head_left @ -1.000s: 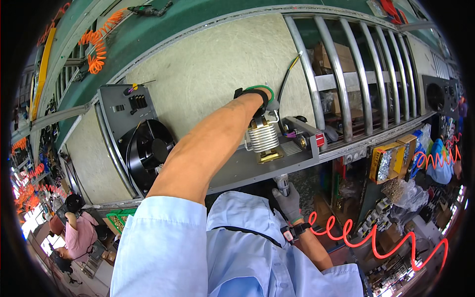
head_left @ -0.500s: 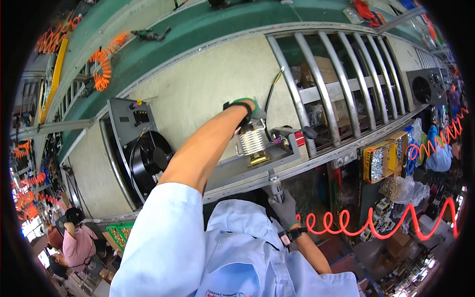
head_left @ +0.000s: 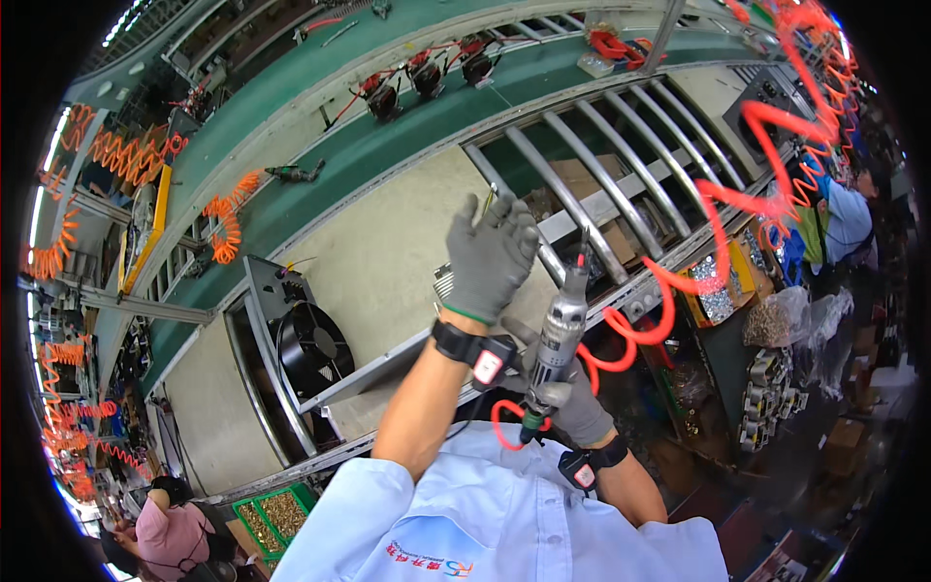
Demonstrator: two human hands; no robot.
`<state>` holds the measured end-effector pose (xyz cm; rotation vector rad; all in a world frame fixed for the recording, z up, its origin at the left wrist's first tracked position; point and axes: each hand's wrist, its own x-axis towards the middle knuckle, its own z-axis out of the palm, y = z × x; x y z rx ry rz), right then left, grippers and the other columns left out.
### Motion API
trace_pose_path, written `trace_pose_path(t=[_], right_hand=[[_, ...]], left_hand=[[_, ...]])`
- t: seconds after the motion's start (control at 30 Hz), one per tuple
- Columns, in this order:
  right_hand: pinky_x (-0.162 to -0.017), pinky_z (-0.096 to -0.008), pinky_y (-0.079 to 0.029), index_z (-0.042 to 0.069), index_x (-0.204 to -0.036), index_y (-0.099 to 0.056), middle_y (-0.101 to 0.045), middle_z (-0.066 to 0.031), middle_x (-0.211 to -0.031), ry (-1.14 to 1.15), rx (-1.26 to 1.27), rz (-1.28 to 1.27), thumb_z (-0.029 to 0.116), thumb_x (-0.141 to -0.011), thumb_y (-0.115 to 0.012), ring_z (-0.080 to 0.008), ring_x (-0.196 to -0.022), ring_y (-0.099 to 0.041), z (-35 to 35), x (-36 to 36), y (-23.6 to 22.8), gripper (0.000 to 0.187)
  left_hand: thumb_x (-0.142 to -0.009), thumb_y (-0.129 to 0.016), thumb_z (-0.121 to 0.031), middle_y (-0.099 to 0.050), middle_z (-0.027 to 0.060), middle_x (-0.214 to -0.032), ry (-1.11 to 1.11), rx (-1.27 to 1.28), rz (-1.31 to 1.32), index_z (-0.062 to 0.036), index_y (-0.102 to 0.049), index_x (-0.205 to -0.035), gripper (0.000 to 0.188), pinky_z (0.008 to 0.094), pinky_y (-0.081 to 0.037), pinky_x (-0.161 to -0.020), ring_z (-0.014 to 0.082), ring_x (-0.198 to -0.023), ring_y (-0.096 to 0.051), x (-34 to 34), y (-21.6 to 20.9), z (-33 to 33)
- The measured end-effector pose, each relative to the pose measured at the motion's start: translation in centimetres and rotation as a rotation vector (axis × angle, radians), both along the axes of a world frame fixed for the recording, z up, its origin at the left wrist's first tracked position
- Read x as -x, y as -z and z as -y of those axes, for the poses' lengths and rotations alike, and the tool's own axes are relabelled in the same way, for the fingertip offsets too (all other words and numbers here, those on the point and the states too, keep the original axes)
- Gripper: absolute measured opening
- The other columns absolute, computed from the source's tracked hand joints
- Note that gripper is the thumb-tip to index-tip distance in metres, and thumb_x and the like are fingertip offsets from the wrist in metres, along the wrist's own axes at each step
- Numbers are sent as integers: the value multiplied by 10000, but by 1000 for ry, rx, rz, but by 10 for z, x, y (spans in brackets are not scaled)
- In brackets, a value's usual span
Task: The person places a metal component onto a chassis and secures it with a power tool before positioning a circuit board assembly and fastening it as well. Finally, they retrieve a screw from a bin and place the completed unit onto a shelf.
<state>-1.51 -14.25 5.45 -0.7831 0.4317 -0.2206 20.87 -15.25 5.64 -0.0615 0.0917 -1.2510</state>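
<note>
My left hand (head_left: 490, 254), in a grey glove with a black wristband, is raised with its fingers spread in front of the beige panel (head_left: 388, 262). It holds nothing. A small finned metal part (head_left: 443, 282) peeks out just behind its wrist. My right hand (head_left: 580, 412), also gloved, grips the lower end of a silver pneumatic screwdriver (head_left: 562, 328) that points up toward the metal rollers. A red coiled air hose (head_left: 669, 291) runs from the tool's base up to the right.
A black fan (head_left: 315, 349) sits in a grey frame left of my hands. Metal rollers (head_left: 601, 165) lie above, beyond them a green conveyor (head_left: 369, 145). Bins of screws (head_left: 718, 301) stand right, a green tray of brass parts (head_left: 276, 514) lower left. Other people work at the lower left (head_left: 170, 529) and right (head_left: 844, 223).
My left hand has let go of the finned metal part and lifted with fingers spread. My right hand has brought the screwdriver up beside it. The view has swung upward.
</note>
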Motion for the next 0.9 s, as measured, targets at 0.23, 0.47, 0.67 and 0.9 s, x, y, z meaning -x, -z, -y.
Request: trace_pose_path(t=[0.23,0.47,0.67,0.9], right_hand=[[-1057,-583,-450,51,-1044,-567,-577,-52,-964,-5,-137,50,149,-693,-709,-228,-923,-631,-38,65,12,390],[-951,-579,-534,18,-1258,-466,-358,-170,-1490,129,-134,-28,212,-736,-748,-423,-1310,-465,-43,109,17,624],[-545,-295,-566,29,-1129,-529,-654,-128,-858,282,228,-418,216,-807,-658,-196,-652,-669,-3,164,29,394],[-461,-256,-459,49,-1033,-527,-594,-41,-778,244,444,-720,102,-821,-639,-107,-536,-573,0,190,44,245]], left_hand=[[-842,-613,-244,-578,100,-747,-1078,-566,2351,-79,-603,-888,171,414,-508,-557,300,-670,-606,72,18,-6],[-840,-600,-226,-684,184,-903,253,-1128,1339,-51,-669,-989,240,444,-520,-729,378,-844,-655,136,176,-59],[-864,-588,-199,-652,172,-977,-108,-1526,2048,-136,-632,-1146,292,491,-522,-752,394,-878,-648,121,281,-160],[-913,-514,-162,-643,215,-1003,52,-1246,2366,-139,-617,-1132,243,486,-520,-729,404,-899,-635,74,297,-130]])
